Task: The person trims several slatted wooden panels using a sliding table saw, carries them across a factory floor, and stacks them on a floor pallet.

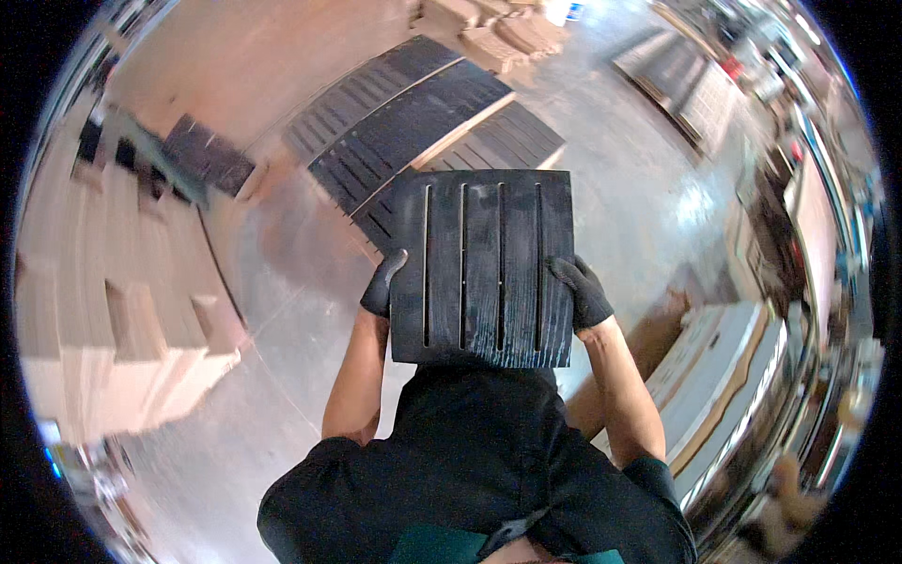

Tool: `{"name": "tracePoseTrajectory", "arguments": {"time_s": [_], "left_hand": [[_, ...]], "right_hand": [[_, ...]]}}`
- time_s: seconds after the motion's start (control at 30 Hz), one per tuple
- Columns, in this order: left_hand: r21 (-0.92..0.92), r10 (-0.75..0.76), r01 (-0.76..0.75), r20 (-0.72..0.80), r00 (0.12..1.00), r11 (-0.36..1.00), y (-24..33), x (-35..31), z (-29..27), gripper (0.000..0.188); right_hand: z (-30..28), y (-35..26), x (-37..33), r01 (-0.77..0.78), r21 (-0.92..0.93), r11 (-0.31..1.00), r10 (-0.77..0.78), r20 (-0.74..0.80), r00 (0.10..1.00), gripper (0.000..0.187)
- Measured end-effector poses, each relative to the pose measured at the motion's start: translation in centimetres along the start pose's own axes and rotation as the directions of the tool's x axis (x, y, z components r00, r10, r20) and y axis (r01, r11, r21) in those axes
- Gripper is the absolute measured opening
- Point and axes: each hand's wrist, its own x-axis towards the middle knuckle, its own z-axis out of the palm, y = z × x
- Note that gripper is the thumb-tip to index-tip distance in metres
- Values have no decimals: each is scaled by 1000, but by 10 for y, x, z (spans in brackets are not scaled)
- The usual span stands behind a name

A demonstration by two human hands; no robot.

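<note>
A black slotted board [481, 268], roughly square with long narrow slits, is held up in front of my body. My left hand [384, 282], in a dark glove, grips its left edge. On the opposite edge, my right hand [582, 291] clasps the board with the gloved thumb lying over its face. Pale streaks mark the board's lower right part. Beyond it, several larger dark slotted panels [413, 103] lie overlapping on a stack; the held board hides part of them.
Tall stacks of light brown boards [94, 301] stand at the left, with a dark panel [209, 155] behind them. A flat stack [681, 85] lies at the far right. Nearer on the right are long pale boards [714, 376]. Brown pieces [507, 33] lie at the back.
</note>
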Motion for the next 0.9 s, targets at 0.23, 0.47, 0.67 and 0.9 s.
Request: {"name": "tracePoseTrajectory", "arguments": {"time_s": [0.23,0.47,0.67,0.9], "left_hand": [[-49,71,-91,-317,946,995,-58,25,5,53],[-194,63,-176,-480,875,965,-91,16,-20,51],[-163,158,-253,-444,882,954,-104,56,-49,63],[-175,115,-273,-605,788,946,-107,82,-96,60]], "right_hand": [[-52,-20,102,-233,-4,973,226,265,937,44],[-46,3,177,-334,-179,925,379,402,833,37],[-52,36,250,-150,-422,894,336,409,849,50],[-20,58,306,-600,-213,771,637,291,714,53]]}}
